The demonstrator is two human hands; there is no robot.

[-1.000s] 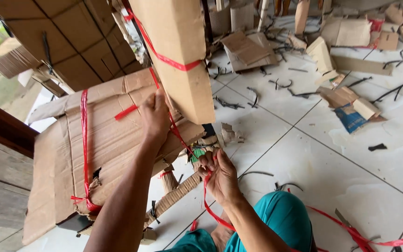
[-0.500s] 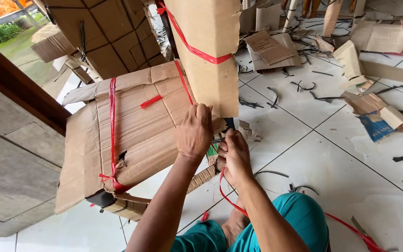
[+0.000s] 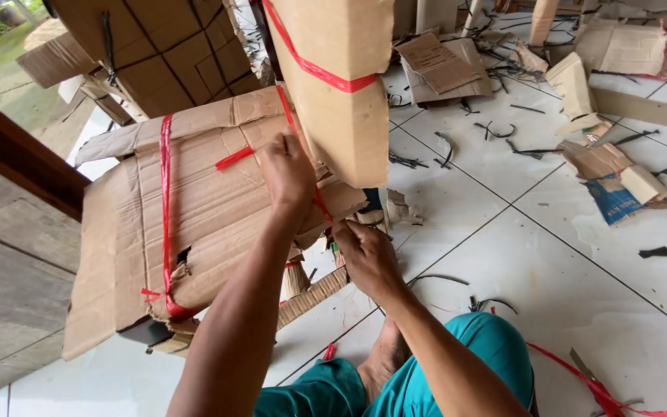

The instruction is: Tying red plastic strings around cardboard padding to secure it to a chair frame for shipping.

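Left hand [image 3: 287, 171]: pressed on top of the bundle [image 3: 194, 216], fingers curled over the red strap [image 3: 319, 202] where it crosses the cardboard; it looks pinched there, though the grip is partly hidden
Right hand [image 3: 366, 255]: closed on the strap's lower run, just off the bundle's near right corner
Bundle: flattened cardboard, tilted, resting on the tiled floor [image 3: 565, 270] by the wooden wall at the left edge; a second red band [image 3: 165, 208] already ties its left part
Standing stack [image 3: 333, 77]: another strapped pack, upright, touching the bundle's far right edge
Step, as I judge it: drawing the strap tight round the right end
Doing it well: keep the left hand pinning the crossing so no slack creeps back; pull low and along the corner
Risk: the torn corner may crush and loosen the band
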